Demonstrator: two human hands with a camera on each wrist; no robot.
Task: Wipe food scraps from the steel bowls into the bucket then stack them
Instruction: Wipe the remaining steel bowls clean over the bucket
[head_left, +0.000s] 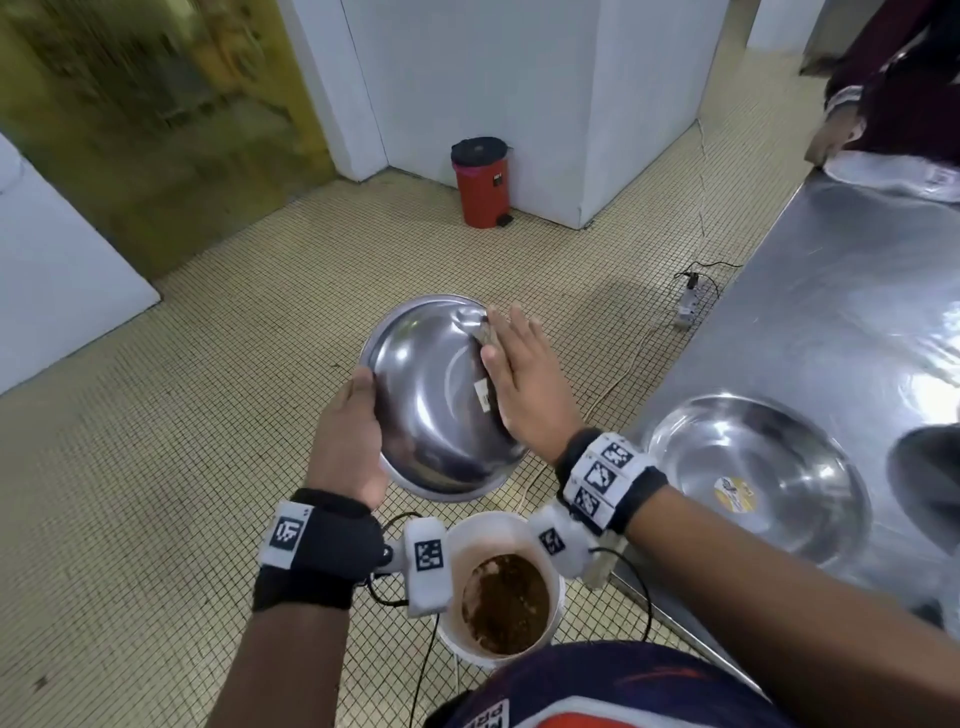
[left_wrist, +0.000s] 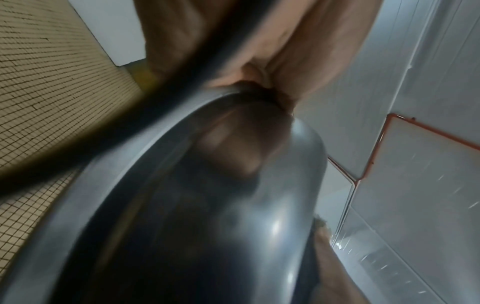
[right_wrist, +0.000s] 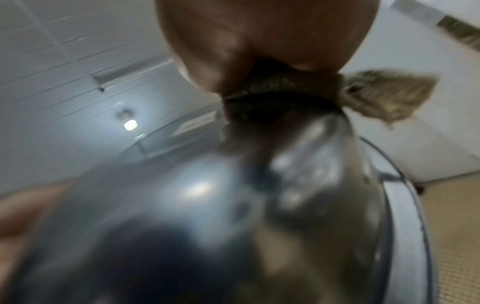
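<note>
My left hand (head_left: 347, 441) grips the near-left rim of the steel bowl (head_left: 436, 395), tilted at mid-frame with its hollow facing me. My right hand (head_left: 524, 379) lies flat, fingers straight, pressing a scrubbing cloth (right_wrist: 384, 94) against the bowl's right inner wall. The bucket (head_left: 519, 527), brown scraps inside, sits directly below the bowl's lowest edge at bottom centre, so a downward sweep should drop scraps in. A second steel bowl (head_left: 758, 478) waits on the steel counter (head_left: 857, 291), right. Both wrist views are blurred; any scraps under my palm are hidden.
</note>
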